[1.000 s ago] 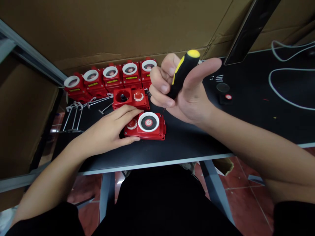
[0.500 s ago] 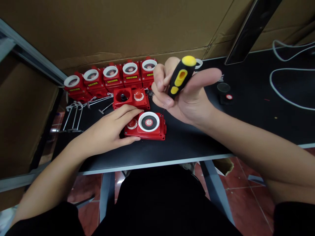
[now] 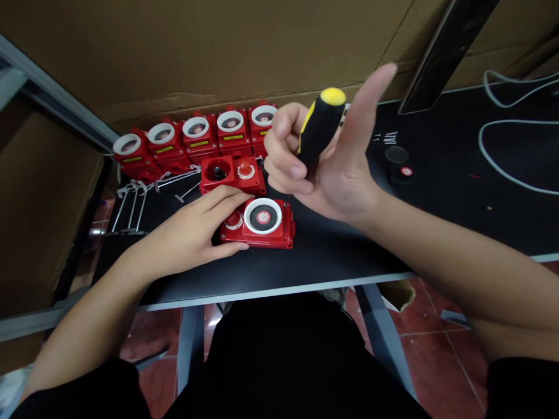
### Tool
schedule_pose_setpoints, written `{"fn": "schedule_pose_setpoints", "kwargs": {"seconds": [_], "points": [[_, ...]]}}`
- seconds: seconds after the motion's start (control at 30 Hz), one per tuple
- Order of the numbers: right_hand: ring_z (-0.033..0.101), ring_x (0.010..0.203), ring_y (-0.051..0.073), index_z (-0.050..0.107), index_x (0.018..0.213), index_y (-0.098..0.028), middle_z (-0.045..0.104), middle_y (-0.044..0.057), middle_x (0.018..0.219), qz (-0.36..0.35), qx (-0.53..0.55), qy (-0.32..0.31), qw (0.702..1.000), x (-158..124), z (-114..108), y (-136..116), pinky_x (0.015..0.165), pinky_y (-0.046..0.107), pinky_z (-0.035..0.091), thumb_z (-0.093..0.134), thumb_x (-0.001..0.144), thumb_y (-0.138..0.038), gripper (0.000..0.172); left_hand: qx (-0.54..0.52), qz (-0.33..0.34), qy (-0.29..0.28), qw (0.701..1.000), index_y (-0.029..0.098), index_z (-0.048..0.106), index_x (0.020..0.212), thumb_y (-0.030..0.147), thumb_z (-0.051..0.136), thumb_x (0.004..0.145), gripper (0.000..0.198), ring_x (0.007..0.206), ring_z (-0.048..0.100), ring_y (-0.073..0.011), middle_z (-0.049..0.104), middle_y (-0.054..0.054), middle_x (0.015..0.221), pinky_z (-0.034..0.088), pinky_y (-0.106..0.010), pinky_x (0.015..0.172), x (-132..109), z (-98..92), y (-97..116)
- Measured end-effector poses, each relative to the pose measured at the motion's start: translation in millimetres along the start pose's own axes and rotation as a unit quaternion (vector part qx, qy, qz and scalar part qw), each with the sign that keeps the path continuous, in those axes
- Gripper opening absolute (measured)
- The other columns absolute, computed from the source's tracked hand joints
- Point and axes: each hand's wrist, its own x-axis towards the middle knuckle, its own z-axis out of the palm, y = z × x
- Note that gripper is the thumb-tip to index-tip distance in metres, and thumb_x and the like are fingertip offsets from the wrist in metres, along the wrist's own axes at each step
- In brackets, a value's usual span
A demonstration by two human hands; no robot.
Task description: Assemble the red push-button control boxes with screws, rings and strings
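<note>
A red box [image 3: 271, 237] lies on the black tabletop, with a white-rimmed dark disc and a red dome on its face. My left hand [image 3: 205, 224] grips it from the left, fingers over the far edge and thumb along the near side. In my right hand [image 3: 323, 157] is a screwdriver [image 3: 324, 119] with a black and yellow handle. The fingers curl round the handle while the thumb sticks up, off it. The handle leans above the box's far right corner, where a screw [image 3: 286, 204] shows. My right hand hides most of the shaft.
Behind stands a second red box [image 3: 233, 185] with an open round hole. Several similar red boxes [image 3: 196, 139] line the cardboard wall [image 3: 244, 52]. Metal T-shaped rods [image 3: 131, 209] lie at left. To the right are small screws [image 3: 390, 138], black round parts [image 3: 396, 154] and a white cable [image 3: 493, 157].
The screwdriver handle has turned, its yellow patches now facing left. My right thumb has swung upward off the handle. My left hand and the box have hardly moved.
</note>
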Motion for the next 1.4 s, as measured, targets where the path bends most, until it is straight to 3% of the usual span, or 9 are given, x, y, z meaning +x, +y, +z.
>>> {"fn": "schedule_pose_setpoints", "kwargs": {"seconds": [0.13, 0.33, 0.53, 0.73, 0.83, 1.07, 1.2, 1.3, 1.4], "points": [[0.036, 0.051, 0.009, 0.052, 0.074, -0.022, 0.048, -0.005, 0.066, -0.038, 0.002, -0.001, 0.999, -2, 0, 1, 0.054, 0.024, 0.030, 0.068, 0.124, -0.070, 0.071, 0.005, 0.006, 0.002, 1.000, 0.017, 0.062, 0.175, 0.065, 0.073, 0.122, 0.073, 0.151, 0.075, -0.0398, 0.070, -0.022, 0.170, 0.063, -0.052, 0.136, 0, 0.2, -1], [0.043, 0.053, 0.009, 0.060, 0.074, -0.020, 0.054, -0.004, 0.069, -0.030, 0.003, -0.010, 0.999, 0, -3, 3, 0.055, 0.023, 0.035, 0.074, 0.123, -0.066, 0.069, 0.008, 0.007, -0.001, 1.000, 0.018, 0.062, 0.176, 0.068, 0.071, 0.122, 0.074, 0.154, 0.073, -0.0411, 0.070, -0.022, 0.171, 0.062, -0.055, 0.137, 0, 1.0, -1], [0.031, 0.048, 0.009, 0.061, 0.077, -0.021, 0.044, -0.007, 0.057, -0.007, -0.003, -0.050, 0.999, 1, -4, -3, 0.049, 0.023, 0.029, 0.062, 0.126, -0.073, 0.071, 0.008, 0.006, -0.001, 1.000, 0.016, 0.063, 0.175, 0.067, 0.071, 0.123, 0.073, 0.151, 0.075, -0.0395, 0.070, -0.022, 0.170, 0.063, -0.052, 0.135, 1, 0.5, 0], [0.030, 0.053, 0.010, 0.049, 0.079, -0.024, 0.047, -0.008, 0.064, -0.016, 0.008, -0.049, 0.999, -2, -6, -3, 0.051, 0.026, 0.034, 0.093, 0.105, -0.078, 0.074, 0.006, -0.008, -0.004, 1.000, 0.020, 0.062, 0.176, 0.073, 0.070, 0.121, 0.077, 0.151, 0.074, -0.0398, 0.069, -0.020, 0.171, 0.063, -0.051, 0.135, 0, 0.9, -1], [0.031, 0.052, 0.009, 0.051, 0.078, -0.024, 0.048, -0.008, 0.066, -0.040, -0.003, -0.050, 0.998, -2, -5, 1, 0.052, 0.025, 0.034, 0.096, 0.104, -0.073, 0.072, 0.006, -0.002, 0.000, 1.000, 0.020, 0.062, 0.176, 0.072, 0.070, 0.121, 0.076, 0.150, 0.075, -0.0395, 0.069, -0.020, 0.170, 0.063, -0.052, 0.135, 0, 1.1, -1], [0.037, 0.048, 0.011, 0.060, 0.070, -0.022, 0.045, -0.005, 0.060, 0.004, -0.021, -0.018, 1.000, 2, 0, -2, 0.050, 0.024, 0.035, 0.055, 0.128, -0.072, 0.077, 0.010, 0.020, 0.007, 1.000, 0.014, 0.066, 0.171, 0.061, 0.074, 0.122, 0.068, 0.148, 0.076, -0.0395, 0.071, -0.022, 0.167, 0.064, -0.052, 0.134, 0, 2.2, -2], [0.029, 0.044, 0.010, 0.063, 0.067, -0.020, 0.041, -0.004, 0.055, 0.010, 0.018, -0.045, 0.999, 3, -4, -3, 0.049, 0.024, 0.030, 0.024, 0.137, -0.053, 0.086, 0.010, 0.018, 0.008, 1.000, 0.015, 0.067, 0.170, 0.061, 0.075, 0.122, 0.067, 0.146, 0.076, -0.0397, 0.071, -0.022, 0.166, 0.065, -0.053, 0.133, 0, 1.5, -2], [0.028, 0.046, 0.010, 0.065, 0.074, -0.021, 0.041, -0.007, 0.055, -0.004, 0.023, -0.063, 0.998, 1, -9, -3, 0.049, 0.024, 0.028, 0.045, 0.134, -0.059, 0.074, 0.017, 0.025, 0.009, 1.000, 0.013, 0.067, 0.169, 0.059, 0.074, 0.123, 0.066, 0.145, 0.076, -0.0387, 0.071, -0.023, 0.165, 0.066, -0.051, 0.132, 0, 1.2, -2], [0.026, 0.050, 0.010, 0.059, 0.082, -0.023, 0.043, -0.008, 0.061, 0.009, 0.025, -0.053, 0.998, -1, -10, -6, 0.049, 0.025, 0.029, 0.076, 0.117, -0.078, 0.067, 0.021, 0.027, 0.007, 0.999, 0.013, 0.066, 0.170, 0.059, 0.074, 0.123, 0.067, 0.144, 0.077, -0.0385, 0.071, -0.023, 0.165, 0.067, -0.051, 0.131, -1, 1.8, -3]]}}
